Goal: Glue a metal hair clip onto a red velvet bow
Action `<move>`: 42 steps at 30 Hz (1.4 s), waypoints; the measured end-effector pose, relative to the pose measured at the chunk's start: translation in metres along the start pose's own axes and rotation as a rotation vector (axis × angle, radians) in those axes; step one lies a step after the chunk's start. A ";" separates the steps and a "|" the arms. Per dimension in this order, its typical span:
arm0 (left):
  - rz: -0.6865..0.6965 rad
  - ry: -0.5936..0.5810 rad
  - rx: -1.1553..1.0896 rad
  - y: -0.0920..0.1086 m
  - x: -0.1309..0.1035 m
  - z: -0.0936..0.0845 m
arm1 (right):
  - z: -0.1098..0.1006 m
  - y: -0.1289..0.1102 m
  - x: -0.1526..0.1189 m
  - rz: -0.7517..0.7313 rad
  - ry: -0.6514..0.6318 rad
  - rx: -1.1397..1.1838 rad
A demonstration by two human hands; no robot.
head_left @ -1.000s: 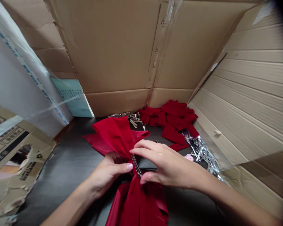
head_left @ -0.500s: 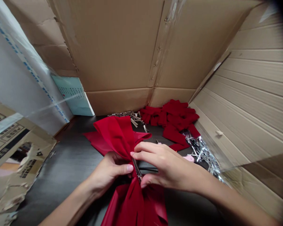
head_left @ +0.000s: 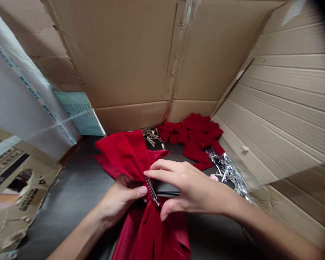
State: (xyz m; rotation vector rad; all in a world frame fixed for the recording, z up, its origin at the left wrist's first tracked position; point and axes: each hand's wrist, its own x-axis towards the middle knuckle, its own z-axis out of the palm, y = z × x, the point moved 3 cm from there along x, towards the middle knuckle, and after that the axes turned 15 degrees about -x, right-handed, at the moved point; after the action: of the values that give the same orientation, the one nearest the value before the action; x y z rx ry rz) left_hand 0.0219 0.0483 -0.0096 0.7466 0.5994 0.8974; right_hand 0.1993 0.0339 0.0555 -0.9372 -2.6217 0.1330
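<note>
A large red fabric bow [head_left: 124,151] is gathered at its middle, its tails [head_left: 151,238] running down toward me. My left hand [head_left: 124,195] pinches the gathered middle, thumb on top and the other fingers mostly hidden beneath the cloth. Along that middle lies a narrow metal hair clip [head_left: 152,191]. My right hand [head_left: 178,187] spans the clip lengthwise: a fingertip touches its upper end, and the thumb is close beside its lower end. Whether the clip is fastened to the cloth, I cannot tell.
Behind the bow lie loose metal clips [head_left: 151,136] and a heap of red fabric pieces [head_left: 197,130]. Shiny silver strips [head_left: 230,171] lie at the right, beside a pink object [head_left: 214,178]. Cardboard walls [head_left: 130,54] enclose the dark table [head_left: 62,206]; a torn carton [head_left: 13,195] stands left.
Both hands and the bow have shifted slightly left in view. The right thumb has come a little away from the clip's lower end, and more of the clip shows.
</note>
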 end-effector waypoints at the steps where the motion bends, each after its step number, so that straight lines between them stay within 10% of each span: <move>1: 0.000 0.013 -0.013 0.000 0.000 0.000 | -0.003 0.001 0.001 0.007 0.038 0.068; 17: -0.045 0.059 -0.103 -0.003 -0.001 -0.006 | 0.038 0.012 0.014 0.436 -0.117 0.929; 31: 0.073 0.111 0.450 0.012 -0.004 0.005 | 0.047 0.013 0.013 0.527 -0.045 0.925; 42: 0.087 0.219 0.423 0.009 -0.004 0.001 | 0.051 0.011 0.011 0.524 -0.107 0.904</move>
State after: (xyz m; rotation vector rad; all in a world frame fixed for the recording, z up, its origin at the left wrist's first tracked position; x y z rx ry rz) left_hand 0.0166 0.0484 -0.0007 1.0678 0.9746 0.9509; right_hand 0.1795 0.0508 0.0089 -1.2054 -1.9387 1.3740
